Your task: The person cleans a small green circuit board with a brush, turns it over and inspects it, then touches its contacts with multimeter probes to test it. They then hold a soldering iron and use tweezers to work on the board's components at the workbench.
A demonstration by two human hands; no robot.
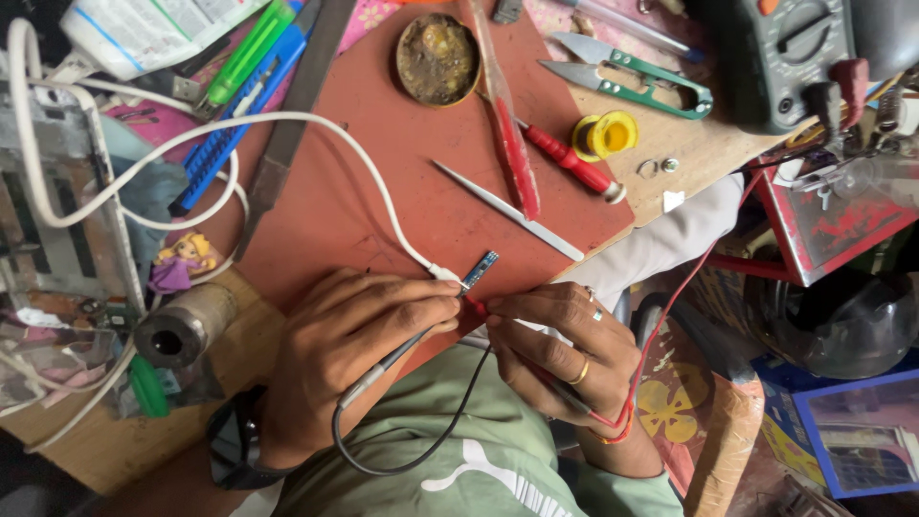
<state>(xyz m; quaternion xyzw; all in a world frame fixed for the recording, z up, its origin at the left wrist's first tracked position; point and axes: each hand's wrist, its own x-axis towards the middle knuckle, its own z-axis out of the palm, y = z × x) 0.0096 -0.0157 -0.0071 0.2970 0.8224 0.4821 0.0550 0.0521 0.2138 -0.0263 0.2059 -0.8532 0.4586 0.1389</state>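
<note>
My left hand (349, 359), with a dark watch on the wrist, pinches a black test probe (394, 357) whose black wire loops below over my green shirt. My right hand (565, 349), wearing rings, holds a red test probe; its red lead (662, 321) runs up to the right. Both probe tips meet at a small blue circuit board (481, 267) on the end of a white cable (287, 120). The board lies at the near edge of a red mat (383, 182). The probe tips themselves are partly hidden by my fingers.
On the mat lie metal tweezers (507, 213), a red-handled screwdriver (570, 160) and a round flux tin (437, 59). A yellow solder spool (605, 134), green snips (637, 81) and a multimeter (785, 57) sit at the upper right. Left: a blue cutter (235, 115), a small doll (182, 260), a metal cylinder (187, 324).
</note>
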